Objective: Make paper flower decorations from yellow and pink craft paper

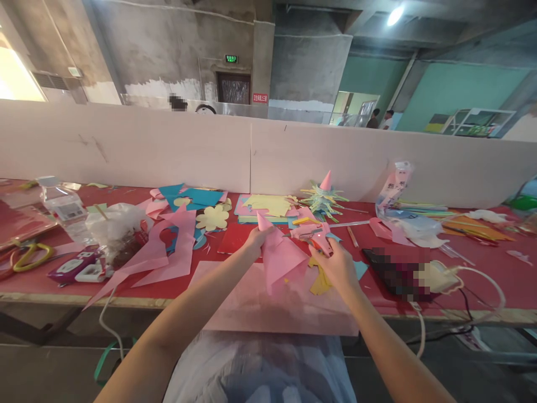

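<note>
My left hand point(255, 242) is closed on the upper left part of a pink paper cone point(283, 260), whose tip points up and away from me. In my right hand point(337, 260) is a pink hot glue gun point(321, 238), its nozzle pointing left and close to the cone's upper side. Whether the nozzle touches the paper I cannot tell. Under the cone lies a large pink sheet point(251, 308) at the table's front edge. Yellow paper scraps point(321, 280) lie below my right hand.
A fringed paper tree point(325, 201) with a pink cone top stands at the back. To the left are pink offcuts point(180, 246), a plastic bottle point(62, 201), yellow-handled scissors point(33, 256) and a purple device point(73, 268). Cables point(499, 285) run off the right front edge.
</note>
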The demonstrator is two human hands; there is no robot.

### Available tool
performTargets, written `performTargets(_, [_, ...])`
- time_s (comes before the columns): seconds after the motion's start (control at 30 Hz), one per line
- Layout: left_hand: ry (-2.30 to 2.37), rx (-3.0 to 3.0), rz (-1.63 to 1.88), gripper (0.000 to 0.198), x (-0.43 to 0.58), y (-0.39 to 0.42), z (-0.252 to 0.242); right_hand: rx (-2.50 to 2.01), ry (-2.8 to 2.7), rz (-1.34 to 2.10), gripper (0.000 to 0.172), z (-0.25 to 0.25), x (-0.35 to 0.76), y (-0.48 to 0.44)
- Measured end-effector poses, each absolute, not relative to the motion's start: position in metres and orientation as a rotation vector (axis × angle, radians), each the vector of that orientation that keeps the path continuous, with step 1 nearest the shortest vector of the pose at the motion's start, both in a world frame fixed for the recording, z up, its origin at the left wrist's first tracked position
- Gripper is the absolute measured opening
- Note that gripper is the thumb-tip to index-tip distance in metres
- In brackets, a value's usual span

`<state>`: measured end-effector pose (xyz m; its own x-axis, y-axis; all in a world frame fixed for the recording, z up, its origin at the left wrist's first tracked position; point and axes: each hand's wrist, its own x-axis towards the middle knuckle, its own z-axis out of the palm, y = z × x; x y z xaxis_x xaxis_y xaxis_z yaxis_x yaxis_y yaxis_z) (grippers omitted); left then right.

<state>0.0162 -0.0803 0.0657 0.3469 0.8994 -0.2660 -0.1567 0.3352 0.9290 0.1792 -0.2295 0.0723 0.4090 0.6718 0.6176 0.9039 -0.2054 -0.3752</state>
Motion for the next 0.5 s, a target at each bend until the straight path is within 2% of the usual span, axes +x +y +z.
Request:
performTargets(0.23, [0.937,0.971,0.858,0.027,0.012,-0.080,0.068,-2.019,-1.199,-0.282,0.042,0.081,0.221,-0.221])
performTargets(0.5, [0.913,0.965,0.819,0.024,0.014,-0.085,0.070,-2.246,-1.139,-0.171,0.038,0.045,0.290,-0.188])
